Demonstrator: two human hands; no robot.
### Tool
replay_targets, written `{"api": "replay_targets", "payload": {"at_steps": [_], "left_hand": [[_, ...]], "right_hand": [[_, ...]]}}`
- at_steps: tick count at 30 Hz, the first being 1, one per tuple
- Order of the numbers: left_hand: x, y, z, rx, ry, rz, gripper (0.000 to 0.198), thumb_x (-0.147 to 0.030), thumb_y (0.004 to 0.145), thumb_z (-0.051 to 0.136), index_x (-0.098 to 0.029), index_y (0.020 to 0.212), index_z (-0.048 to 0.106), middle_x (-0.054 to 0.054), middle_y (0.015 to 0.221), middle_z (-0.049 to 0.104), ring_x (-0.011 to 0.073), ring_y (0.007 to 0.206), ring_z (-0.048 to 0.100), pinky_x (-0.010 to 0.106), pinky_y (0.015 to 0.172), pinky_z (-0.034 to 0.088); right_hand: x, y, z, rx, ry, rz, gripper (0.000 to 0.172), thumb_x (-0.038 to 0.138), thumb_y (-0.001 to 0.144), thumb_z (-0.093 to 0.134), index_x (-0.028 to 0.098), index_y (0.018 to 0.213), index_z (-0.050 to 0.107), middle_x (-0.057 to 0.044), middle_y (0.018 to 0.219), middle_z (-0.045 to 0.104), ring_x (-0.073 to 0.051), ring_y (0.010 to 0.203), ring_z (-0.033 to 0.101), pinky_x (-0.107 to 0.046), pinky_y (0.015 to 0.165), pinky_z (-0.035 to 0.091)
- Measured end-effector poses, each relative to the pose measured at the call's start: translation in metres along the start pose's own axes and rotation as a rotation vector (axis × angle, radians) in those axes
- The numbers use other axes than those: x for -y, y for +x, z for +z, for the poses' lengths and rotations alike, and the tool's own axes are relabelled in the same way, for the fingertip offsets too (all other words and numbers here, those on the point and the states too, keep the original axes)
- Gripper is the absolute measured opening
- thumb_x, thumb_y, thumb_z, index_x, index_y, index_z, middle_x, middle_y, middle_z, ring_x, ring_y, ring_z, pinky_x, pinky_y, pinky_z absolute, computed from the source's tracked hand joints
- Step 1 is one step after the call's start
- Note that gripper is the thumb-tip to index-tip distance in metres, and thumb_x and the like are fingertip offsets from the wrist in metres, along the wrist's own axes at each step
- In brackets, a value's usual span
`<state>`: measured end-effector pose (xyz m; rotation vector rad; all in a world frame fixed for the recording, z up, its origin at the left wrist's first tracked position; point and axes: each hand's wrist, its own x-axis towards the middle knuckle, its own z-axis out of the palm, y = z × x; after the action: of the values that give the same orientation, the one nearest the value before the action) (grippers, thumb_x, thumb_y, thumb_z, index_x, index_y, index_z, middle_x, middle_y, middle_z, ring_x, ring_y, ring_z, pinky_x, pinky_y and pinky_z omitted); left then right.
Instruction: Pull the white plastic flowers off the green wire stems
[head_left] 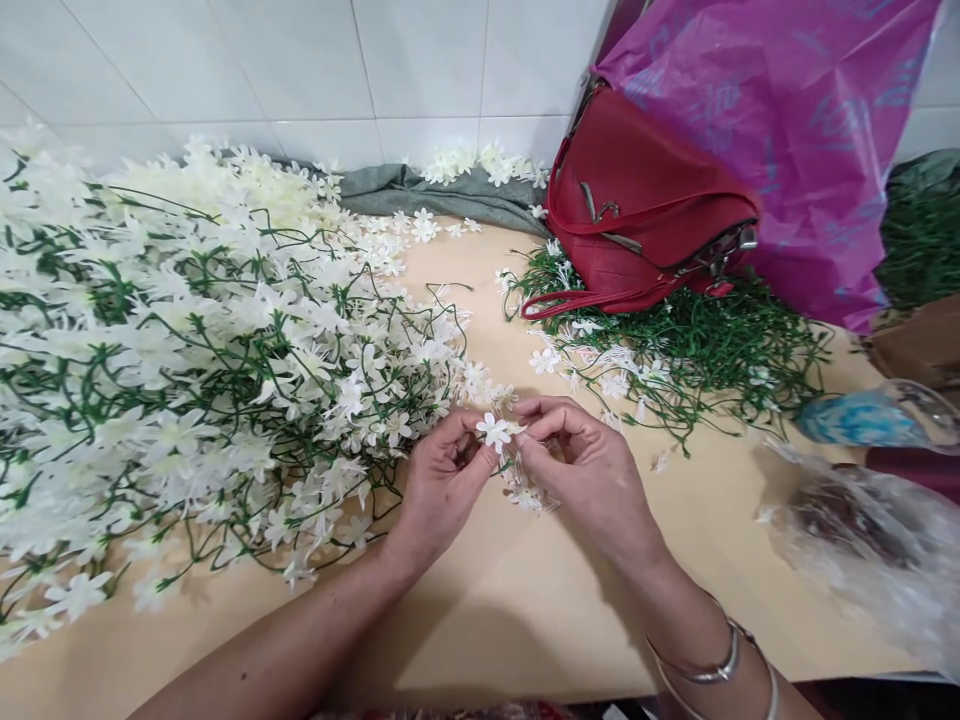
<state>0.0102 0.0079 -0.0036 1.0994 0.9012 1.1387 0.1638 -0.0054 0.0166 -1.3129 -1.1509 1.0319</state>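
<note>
Between my hands, over the middle of the table, is a small white artificial flower [494, 432]. My left hand [450, 480] pinches it from the left, thumb and forefinger closed at its petals. From the right my right hand [585, 465] is closed in a pinch at a small pale piece beside the flower; my fingers partly hide what it is. Below the fingertips, more small white blossoms [527, 494] show in the gap between the hands. A large heap of white artificial flowers on green stems [247, 370] reaches close to my left hand.
A red handbag [645, 200] lies on green artificial stems [720, 350] at the back right, against a purple plastic bag [795, 130]. At the right are a blue-and-clear object [862, 420] and a clear plastic bag [885, 540]. Grey cloth [442, 192] lines the tiled wall [300, 70].
</note>
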Motion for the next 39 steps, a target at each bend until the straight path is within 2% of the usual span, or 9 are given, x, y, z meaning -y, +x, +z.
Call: {"api": "replay_targets", "payload": {"at_steps": [2,7,12,20,28,35,39], "left_hand": [[0.001,-0.001,0.0,0.006,0.013,0.016,0.017,-0.032,0.09,0.075,-0.018,0.088,0.067,0.0,0.084,0.063,0.0126,0.079,0.056,0.021,0.075,0.047],[-0.001,0.001,0.0,0.032,-0.017,0.019,0.015,-0.032,0.09,0.077,-0.018,0.091,0.07,0.0,0.085,0.066,0.0131,0.082,0.06,0.021,0.077,0.049],[-0.002,0.002,-0.001,0.047,-0.106,-0.018,0.016,-0.033,0.091,0.076,-0.019,0.093,0.069,-0.001,0.083,0.066,0.0114,0.079,0.06,0.018,0.074,0.049],[-0.001,-0.002,-0.003,-0.003,0.001,0.073,0.012,-0.028,0.092,0.075,-0.017,0.089,0.072,0.0,0.084,0.069,0.0116,0.079,0.059,0.019,0.075,0.049],[-0.011,0.002,0.001,-0.01,-0.093,-0.032,0.02,-0.035,0.086,0.08,-0.017,0.086,0.071,0.001,0.083,0.071,0.0124,0.079,0.062,0.02,0.076,0.051],[-0.008,0.003,-0.003,0.021,-0.054,-0.028,0.019,-0.035,0.089,0.078,-0.018,0.088,0.072,0.0,0.083,0.069,0.0121,0.08,0.06,0.02,0.075,0.049],[-0.008,0.004,-0.004,0.064,-0.073,-0.044,0.023,-0.038,0.088,0.079,-0.017,0.086,0.069,-0.001,0.081,0.066,0.0106,0.074,0.056,0.019,0.072,0.047]], "right_hand": [[-0.002,0.001,-0.001,0.015,0.068,0.043,0.014,0.02,0.079,0.076,0.021,0.069,0.067,-0.008,0.108,0.074,-0.024,0.109,0.069,-0.039,0.097,0.051],[0.001,0.001,-0.003,0.037,0.115,0.074,0.012,0.02,0.079,0.078,0.021,0.07,0.07,-0.003,0.089,0.073,-0.017,0.084,0.068,-0.031,0.076,0.053],[0.001,0.001,0.0,-0.011,0.089,-0.078,0.011,0.016,0.08,0.079,0.022,0.074,0.072,-0.001,0.085,0.07,-0.015,0.08,0.065,-0.03,0.075,0.051],[0.0,-0.008,0.012,-0.134,-0.031,-0.254,0.016,0.009,0.085,0.073,0.023,0.077,0.069,0.0,0.086,0.066,-0.014,0.083,0.063,-0.029,0.077,0.048],[0.0,-0.005,0.014,-0.12,0.051,-0.139,0.016,0.013,0.084,0.072,0.022,0.073,0.066,-0.001,0.089,0.062,-0.014,0.082,0.062,-0.029,0.076,0.047],[-0.001,-0.001,0.008,-0.033,0.099,-0.013,0.013,0.019,0.083,0.075,0.022,0.072,0.07,-0.002,0.088,0.063,-0.017,0.086,0.063,-0.032,0.082,0.049],[0.001,0.003,0.0,-0.001,0.1,-0.027,0.009,0.02,0.08,0.08,0.022,0.074,0.074,-0.006,0.105,0.067,-0.021,0.106,0.065,-0.036,0.095,0.05]]}}
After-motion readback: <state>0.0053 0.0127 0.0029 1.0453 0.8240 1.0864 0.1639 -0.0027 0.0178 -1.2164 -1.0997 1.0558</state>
